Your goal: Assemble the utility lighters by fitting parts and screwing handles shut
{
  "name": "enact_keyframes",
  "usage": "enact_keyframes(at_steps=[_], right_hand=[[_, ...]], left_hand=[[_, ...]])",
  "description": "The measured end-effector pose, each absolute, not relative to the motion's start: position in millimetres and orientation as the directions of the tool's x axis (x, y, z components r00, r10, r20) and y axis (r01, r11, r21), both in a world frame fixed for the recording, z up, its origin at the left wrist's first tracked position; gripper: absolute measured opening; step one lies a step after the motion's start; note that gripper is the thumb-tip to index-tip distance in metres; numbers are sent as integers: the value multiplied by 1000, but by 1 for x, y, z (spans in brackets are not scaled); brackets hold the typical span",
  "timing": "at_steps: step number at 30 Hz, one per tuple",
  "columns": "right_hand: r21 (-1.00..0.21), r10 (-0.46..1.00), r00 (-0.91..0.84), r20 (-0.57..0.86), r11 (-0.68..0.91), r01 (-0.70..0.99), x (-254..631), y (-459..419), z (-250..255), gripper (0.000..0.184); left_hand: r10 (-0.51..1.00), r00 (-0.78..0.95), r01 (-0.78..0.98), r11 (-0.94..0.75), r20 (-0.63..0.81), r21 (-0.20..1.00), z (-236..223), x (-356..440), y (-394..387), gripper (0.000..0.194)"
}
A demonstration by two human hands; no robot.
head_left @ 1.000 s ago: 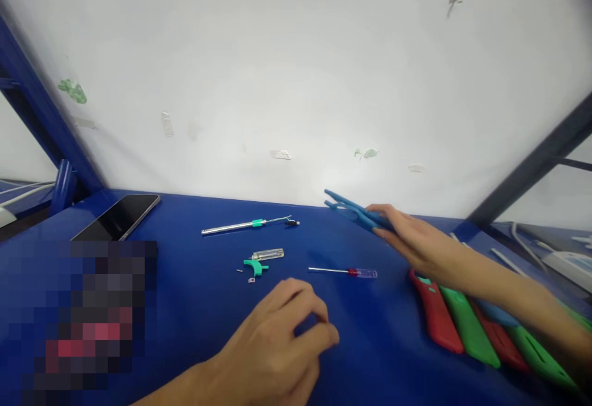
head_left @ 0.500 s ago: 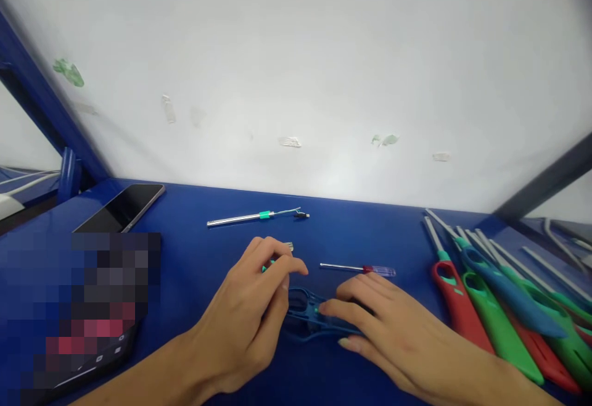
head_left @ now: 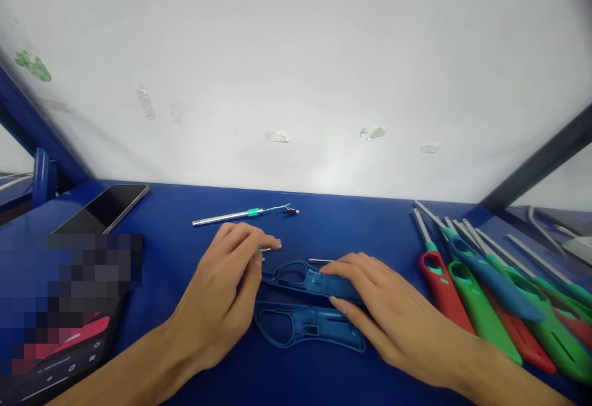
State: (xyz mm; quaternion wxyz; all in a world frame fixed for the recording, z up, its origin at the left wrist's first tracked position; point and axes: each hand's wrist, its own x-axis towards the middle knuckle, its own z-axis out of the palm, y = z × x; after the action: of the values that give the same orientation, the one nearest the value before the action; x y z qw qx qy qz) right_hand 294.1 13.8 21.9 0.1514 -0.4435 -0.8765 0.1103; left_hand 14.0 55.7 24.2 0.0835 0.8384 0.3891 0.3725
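Two blue plastic shell halves lie side by side on the blue table (head_left: 185, 208). My right hand (head_left: 383, 313) rests on the far shell half (head_left: 296, 273), fingers over its top and thumb at its near edge. The near shell half (head_left: 305, 326) lies free just in front of it. My left hand (head_left: 217, 301) is curled at the far half's ring end, fingers bent over a small clear tube (head_left: 274, 247); what it grips is hidden. A thin screwdriver shaft (head_left: 319, 261) pokes out behind my right fingers.
A metal rod with a teal collar (head_left: 245, 213) lies further back. Several long red, green and blue lighters (head_left: 472, 289) lie in a row at the right. One dark phone (head_left: 104, 208) sits at the back left, another phone (head_left: 69, 360) at the near left corner.
My right hand brought the blue shell from the back of the table to the front centre. The shell now lies as two separate halves, and my left hand moved up to meet it.
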Motion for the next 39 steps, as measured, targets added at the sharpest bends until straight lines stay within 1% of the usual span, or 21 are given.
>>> enact_keyframes(at_steps=[3,8,16,19,21,22,25,27,30,33,34,37,39], right_hand=[[-330,814,-558,160,577,747,294,16,25,28],[-335,799,-582,149,595,731,295,16,27,18],[-331,769,-618,165,633,700,292,15,26,20],[-324,758,-629,174,647,690,292,15,26,21],[-320,751,-636,177,655,685,292,15,26,22],[-318,748,-639,179,658,682,292,14,27,23],[-313,738,-649,185,670,673,293,14,27,23],[-306,731,-656,189,679,668,294,14,27,23],[-290,725,-661,195,686,667,295,15,27,26],[-283,723,-661,203,689,667,295,14,27,24],[-283,721,-661,209,691,665,295,14,27,23],[-285,716,-664,217,696,659,295,12,28,24],[-288,712,-669,214,700,653,294,11,28,25]], left_hand=[[716,425,667,-661,554,343,26,8,67,28],[749,417,788,-580,515,205,24,-2,84,31],[776,428,872,-490,463,16,15,-11,98,27],[798,414,895,-444,438,-39,22,-14,100,16],[809,427,896,-440,404,-65,28,-16,99,4],[813,440,891,-448,381,-73,31,-16,98,3],[822,475,876,-474,315,-83,37,-13,93,14],[827,484,873,-481,286,-83,37,-10,89,18],[832,478,875,-477,281,-77,34,-6,86,15],[832,447,890,-450,329,-72,30,-6,87,2],[830,435,896,-439,349,-73,28,-7,88,9],[829,397,915,-393,393,-95,20,-10,93,39],[841,365,930,-348,398,-117,13,-12,97,52]])
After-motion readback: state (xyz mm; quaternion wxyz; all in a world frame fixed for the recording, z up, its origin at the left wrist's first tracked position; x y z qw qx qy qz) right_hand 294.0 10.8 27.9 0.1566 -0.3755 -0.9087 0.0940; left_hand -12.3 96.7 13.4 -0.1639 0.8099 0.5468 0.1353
